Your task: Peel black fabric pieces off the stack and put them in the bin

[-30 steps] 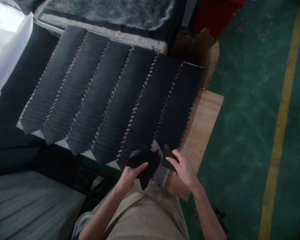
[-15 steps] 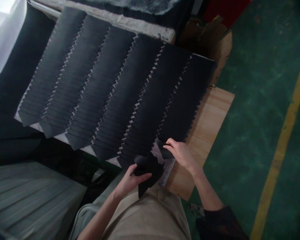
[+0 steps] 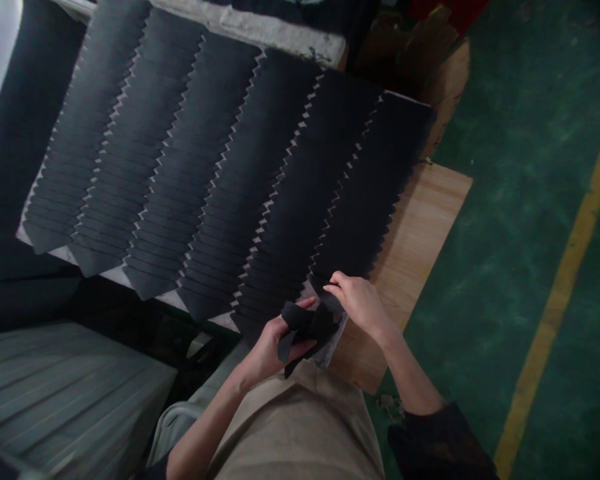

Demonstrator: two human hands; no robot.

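"Grip?"
"Your left hand (image 3: 270, 343) grasps a bunch of dark pieces (image 3: 314, 327); your right hand (image 3: 364, 303) pinches a dark piece (image 3: 331, 298) at the near end of the rightmost row (image 3: 363, 187)."
"Handling?"
"Likely light, floppy (judging by the curl). Best held by an edge. Torn cardboard (image 3: 449, 87) sits past the row."

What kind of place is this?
Likely a factory or workshop floor, perhaps for cut sheet or fabric goods: a green floor marked with a yellow line, and rows of overlapping dark zigzag-edged pieces laid out beside a wooden board.
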